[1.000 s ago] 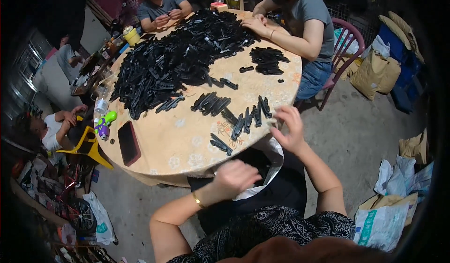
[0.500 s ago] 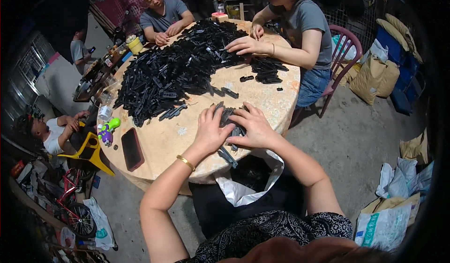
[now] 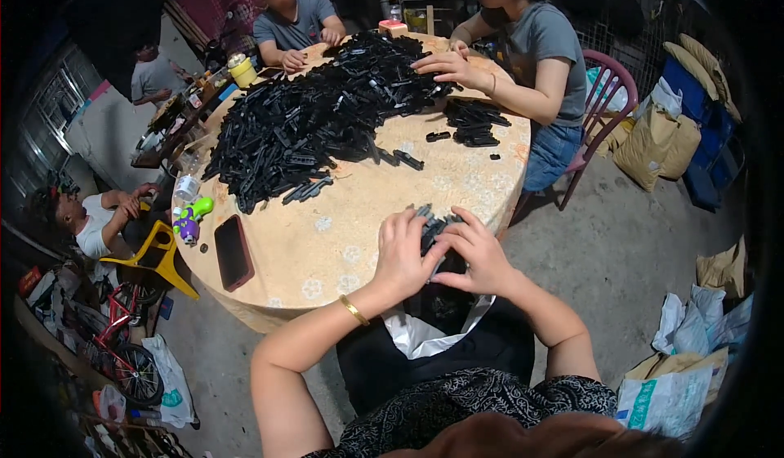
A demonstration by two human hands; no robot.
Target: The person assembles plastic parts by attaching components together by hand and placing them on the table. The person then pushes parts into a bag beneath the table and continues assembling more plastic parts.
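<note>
- Grey concrete floor [image 3: 596,270] spreads around me, with tan sacks [image 3: 657,143] at the right and a red bicycle [image 3: 131,360] at the lower left.
- My round tabletop [image 3: 278,250] wears a peach flowered cloth.
- A great heap of black plastic parts [image 3: 302,123] covers its far side.
- Two co-workers sit beyond: one in grey across the heap [image 3: 309,29], another on a maroon chair [image 3: 608,90] to my right.
- A yellow stool [image 3: 155,250] stands off the left edge.
- A white bag [image 3: 429,339] opens at my lap, below my hands.
- My left hand [image 3: 402,254] and right hand [image 3: 474,255] curl in together around one dark bunch of parts [image 3: 433,227], at the near edge; my fingers cover most of it, so I can't tell whether it touches the cloth.
- A smaller pile [image 3: 475,123] lies before the right-hand co-worker.
- A dark phone [image 3: 235,252] and a green-and-purple toy [image 3: 192,219] lie leftward, well apart from my hands.
</note>
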